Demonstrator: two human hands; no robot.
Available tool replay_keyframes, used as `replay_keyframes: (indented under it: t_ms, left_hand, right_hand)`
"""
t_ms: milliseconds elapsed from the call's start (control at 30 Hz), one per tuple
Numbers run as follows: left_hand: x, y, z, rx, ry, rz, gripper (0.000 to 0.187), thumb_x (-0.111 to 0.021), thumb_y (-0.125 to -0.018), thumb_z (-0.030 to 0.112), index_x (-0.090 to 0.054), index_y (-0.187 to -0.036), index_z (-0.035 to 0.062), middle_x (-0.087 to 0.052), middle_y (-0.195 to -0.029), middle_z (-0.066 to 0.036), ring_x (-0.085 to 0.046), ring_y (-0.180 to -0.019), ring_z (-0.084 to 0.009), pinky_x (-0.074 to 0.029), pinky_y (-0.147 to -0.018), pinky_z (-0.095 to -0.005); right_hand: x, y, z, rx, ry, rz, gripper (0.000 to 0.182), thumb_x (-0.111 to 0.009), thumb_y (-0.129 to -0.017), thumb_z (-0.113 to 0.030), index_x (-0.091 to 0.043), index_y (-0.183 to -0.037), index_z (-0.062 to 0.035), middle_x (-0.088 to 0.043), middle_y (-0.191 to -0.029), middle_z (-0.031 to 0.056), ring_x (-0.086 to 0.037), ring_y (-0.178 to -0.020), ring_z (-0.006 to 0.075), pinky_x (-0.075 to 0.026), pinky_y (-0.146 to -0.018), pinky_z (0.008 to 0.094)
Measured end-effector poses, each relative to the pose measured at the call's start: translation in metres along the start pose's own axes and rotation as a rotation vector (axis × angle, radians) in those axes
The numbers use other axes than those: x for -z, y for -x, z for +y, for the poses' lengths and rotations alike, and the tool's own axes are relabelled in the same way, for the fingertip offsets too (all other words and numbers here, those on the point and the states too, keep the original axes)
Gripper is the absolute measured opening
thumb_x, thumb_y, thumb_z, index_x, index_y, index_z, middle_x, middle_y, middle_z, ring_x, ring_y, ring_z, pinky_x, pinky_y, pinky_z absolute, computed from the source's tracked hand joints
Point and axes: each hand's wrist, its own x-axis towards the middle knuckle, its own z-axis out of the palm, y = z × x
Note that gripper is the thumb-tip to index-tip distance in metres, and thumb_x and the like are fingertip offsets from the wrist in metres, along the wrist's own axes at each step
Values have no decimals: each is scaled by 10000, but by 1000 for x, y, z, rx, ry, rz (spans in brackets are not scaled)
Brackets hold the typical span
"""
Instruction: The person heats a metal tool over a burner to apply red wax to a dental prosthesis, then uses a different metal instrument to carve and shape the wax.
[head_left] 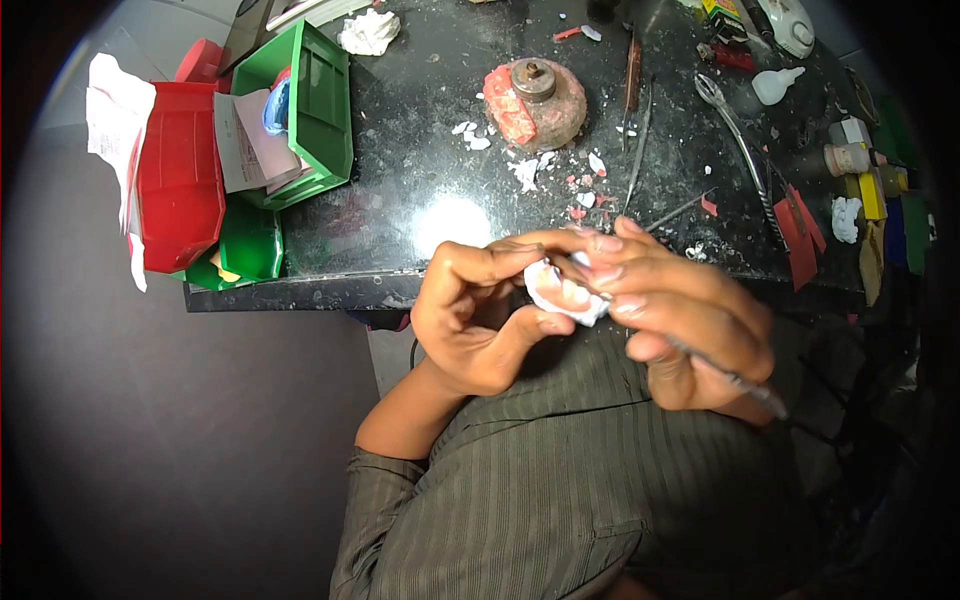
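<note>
My left hand is closed around the edge of a small white dental cast, gripped between thumb and fingers just past the table's front edge. A row of teeth and a pinkish area show on the cast. In my right hand is a thin metal carving tool, its handle slanting out below the palm. My right fingers meet the cast's right side, and they hide the tool's working tip. Some blur covers the right hand.
A spirit burner smeared with pink wax stands on the dark table, among white and pink scraps. Green and red bins sit left. Metal tools, red wax sheets and small bottles lie right.
</note>
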Motion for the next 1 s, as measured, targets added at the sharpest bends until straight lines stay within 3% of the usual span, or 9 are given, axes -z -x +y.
replay_keyframes:
  t_ms: [133,233,567,1000]
  left_hand:
    - [-4,7,11,221,288,76,405,-703,-933,82,-433,-1205,-50,-642,-1124,-301,-697,-1004,-318,-599,-864,-446]
    - [-6,7,15,306,393,110,444,-720,-930,125,-431,-1213,-58,-644,-1105,-284,-699,-985,-304,-601,-850,-431]
    - [-1,9,13,285,391,56,435,-698,-948,140,-433,-1223,-68,-648,-1127,-231,-680,-1059,-254,-580,-882,-358]
    - [0,11,13,322,400,71,427,-704,-944,126,-451,-1227,-67,-637,-1158,-192,-657,-1089,-213,-552,-918,-340]
  right_hand:
    - [-8,5,11,17,-102,93,244,-676,-956,-143,-685,-1078,68,-713,-1039,228,-718,-1021,365,-555,-984,487]
    - [-12,5,8,18,-110,70,247,-671,-963,-160,-690,-1071,61,-712,-1048,226,-716,-1027,366,-560,-977,486]
    - [-9,6,6,51,-34,-1,254,-645,-978,-182,-706,-1083,41,-701,-1093,204,-702,-1061,370,-562,-986,489]
    - [-3,5,9,66,-4,-50,256,-672,-950,-168,-707,-1090,42,-702,-1090,221,-694,-1080,385,-560,-975,508]
